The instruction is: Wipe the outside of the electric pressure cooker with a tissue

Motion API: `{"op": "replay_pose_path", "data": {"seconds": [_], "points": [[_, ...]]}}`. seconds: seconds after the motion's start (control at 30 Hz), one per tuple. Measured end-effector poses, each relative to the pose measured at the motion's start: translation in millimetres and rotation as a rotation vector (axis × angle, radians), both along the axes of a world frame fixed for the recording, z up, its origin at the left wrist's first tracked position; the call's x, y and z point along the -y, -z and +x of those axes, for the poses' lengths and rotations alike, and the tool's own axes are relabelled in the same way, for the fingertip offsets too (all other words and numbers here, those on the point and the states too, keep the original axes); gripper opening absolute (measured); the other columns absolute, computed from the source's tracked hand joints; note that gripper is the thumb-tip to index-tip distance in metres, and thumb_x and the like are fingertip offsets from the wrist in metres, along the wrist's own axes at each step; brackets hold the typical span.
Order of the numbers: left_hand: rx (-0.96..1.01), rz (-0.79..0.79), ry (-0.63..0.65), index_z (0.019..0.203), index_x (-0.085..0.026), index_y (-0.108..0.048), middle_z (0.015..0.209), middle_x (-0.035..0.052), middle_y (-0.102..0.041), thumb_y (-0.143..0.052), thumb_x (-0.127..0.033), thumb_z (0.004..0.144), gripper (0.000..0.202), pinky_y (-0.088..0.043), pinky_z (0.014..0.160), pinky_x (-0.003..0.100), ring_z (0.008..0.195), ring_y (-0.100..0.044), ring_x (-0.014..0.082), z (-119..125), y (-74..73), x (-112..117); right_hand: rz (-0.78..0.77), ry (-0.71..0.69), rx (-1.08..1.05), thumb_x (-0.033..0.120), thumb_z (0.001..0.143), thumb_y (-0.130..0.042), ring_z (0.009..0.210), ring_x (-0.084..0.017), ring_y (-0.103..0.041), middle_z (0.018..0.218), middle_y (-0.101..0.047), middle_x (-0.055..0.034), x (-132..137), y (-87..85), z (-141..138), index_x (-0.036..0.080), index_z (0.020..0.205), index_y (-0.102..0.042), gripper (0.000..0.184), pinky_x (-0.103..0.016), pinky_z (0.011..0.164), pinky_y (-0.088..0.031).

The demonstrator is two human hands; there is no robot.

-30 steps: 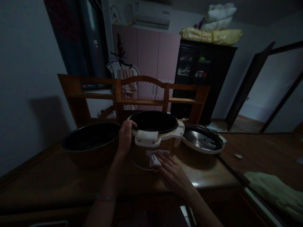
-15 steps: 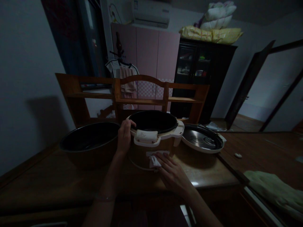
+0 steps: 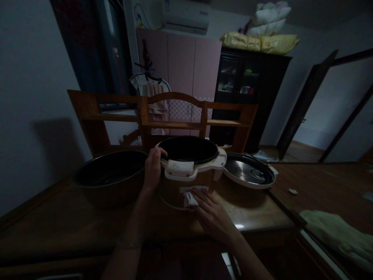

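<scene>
A brown and cream rice cooker (image 3: 204, 163) stands open on the wooden table (image 3: 58, 225) in front of me. My left hand (image 3: 153, 169) grips its rim on the left side, thumb over the edge. My right hand (image 3: 211, 214) presses a small white cloth (image 3: 189, 199) flat against the cooker's front wall, fingers stretched out over it. The cooker's hinged lid (image 3: 250, 171) lies open to the right, its metal inner plate facing up.
A large dark metal bowl (image 3: 109, 175) sits just left of the cooker, close to my left wrist. A wooden shelf rack (image 3: 163, 116) stands behind. A green cloth (image 3: 338, 235) and a small white object (image 3: 293, 191) lie on the right surface.
Almost nothing differs. My right hand and the cloth have shifted very slightly on the cooker's front; the left hand keeps its grip on the rim.
</scene>
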State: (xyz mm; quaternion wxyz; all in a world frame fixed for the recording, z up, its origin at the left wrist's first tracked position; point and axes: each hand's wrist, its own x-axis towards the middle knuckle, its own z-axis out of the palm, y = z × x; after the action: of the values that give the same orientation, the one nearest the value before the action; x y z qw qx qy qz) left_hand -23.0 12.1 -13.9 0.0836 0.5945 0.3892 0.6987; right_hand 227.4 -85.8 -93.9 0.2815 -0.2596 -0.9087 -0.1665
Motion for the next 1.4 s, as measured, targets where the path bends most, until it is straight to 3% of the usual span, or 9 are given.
{"op": "replay_pose_path", "data": {"seconds": [0.4,0.6,0.77,0.93,1.1,1.27,1.4], "points": [[0.001,0.001,-0.005,0.079,-0.022,-0.058,0.087,0.0035,-0.058,-0.033,-0.048,0.102,0.043,-0.042,0.089,0.032,0.088,-0.056,0.0187,-0.2,0.4,-0.9,-0.033,0.005,0.020,0.002,0.090,-0.045,0.152,-0.023,-0.025,0.157,-0.042,-0.0115,-1.1,3.6,0.4,0.013,0.121,-0.062,0.037,-0.049,0.124,-0.032],[-0.012,-0.018,-0.014,0.079,-0.022,-0.057,0.087,0.0037,-0.058,-0.031,-0.052,0.101,0.045,-0.042,0.086,0.031,0.087,-0.055,0.0190,0.1,-0.8,0.7,-0.019,0.004,0.014,0.003,0.091,-0.045,0.152,-0.023,-0.026,0.156,-0.044,-0.0123,-1.2,3.3,0.6,0.012,0.129,-0.058,0.041,-0.049,0.124,-0.033],[-0.007,-0.015,-0.010,0.079,-0.022,-0.058,0.089,0.0039,-0.059,-0.031,-0.052,0.101,0.046,-0.042,0.085,0.030,0.089,-0.055,0.0189,-0.2,-0.2,0.6,-0.006,0.005,0.004,0.002,0.090,-0.046,0.152,-0.024,-0.027,0.154,-0.046,-0.0123,-2.3,7.3,0.8,0.012,0.120,-0.062,0.035,-0.048,0.124,-0.032],[-0.002,-0.016,0.008,0.080,-0.021,-0.058,0.089,0.0033,-0.058,-0.032,-0.050,0.102,0.045,-0.041,0.086,0.029,0.088,-0.056,0.0179,-0.8,1.2,0.2,-0.013,0.004,-0.006,0.000,0.088,-0.046,0.150,-0.024,-0.030,0.154,-0.047,-0.0129,-3.3,16.5,10.5,0.013,0.120,-0.063,0.038,-0.048,0.120,-0.040],[-0.003,-0.010,-0.008,0.079,-0.022,-0.058,0.087,0.0034,-0.059,-0.031,-0.052,0.101,0.046,-0.042,0.089,0.030,0.089,-0.056,0.0184,-0.3,0.8,0.2,0.026,0.093,-0.112,0.003,0.089,-0.041,0.151,-0.027,-0.029,0.157,-0.042,-0.0167,-9.4,10.8,18.6,0.009,0.152,-0.035,0.064,-0.050,0.118,-0.043],[0.006,0.002,-0.015,0.079,-0.022,-0.058,0.086,0.0035,-0.059,-0.032,-0.052,0.101,0.045,-0.043,0.091,0.030,0.089,-0.056,0.0186,0.4,0.4,-0.9,0.061,0.143,-0.172,0.009,0.091,-0.045,0.153,-0.031,-0.023,0.161,-0.033,-0.0167,-12.3,-9.1,2.5,0.009,0.158,-0.023,0.070,-0.054,0.119,-0.039],[0.010,0.011,0.000,0.079,-0.021,-0.058,0.087,0.0034,-0.059,-0.033,-0.049,0.101,0.043,-0.043,0.089,0.029,0.088,-0.056,0.0181,0.3,0.4,-0.8,0.072,0.148,-0.178,0.010,0.091,-0.045,0.153,-0.033,-0.019,0.162,-0.031,-0.0183,-9.6,-5.4,-7.7,0.006,0.159,-0.018,0.072,-0.055,0.118,-0.040]]}}
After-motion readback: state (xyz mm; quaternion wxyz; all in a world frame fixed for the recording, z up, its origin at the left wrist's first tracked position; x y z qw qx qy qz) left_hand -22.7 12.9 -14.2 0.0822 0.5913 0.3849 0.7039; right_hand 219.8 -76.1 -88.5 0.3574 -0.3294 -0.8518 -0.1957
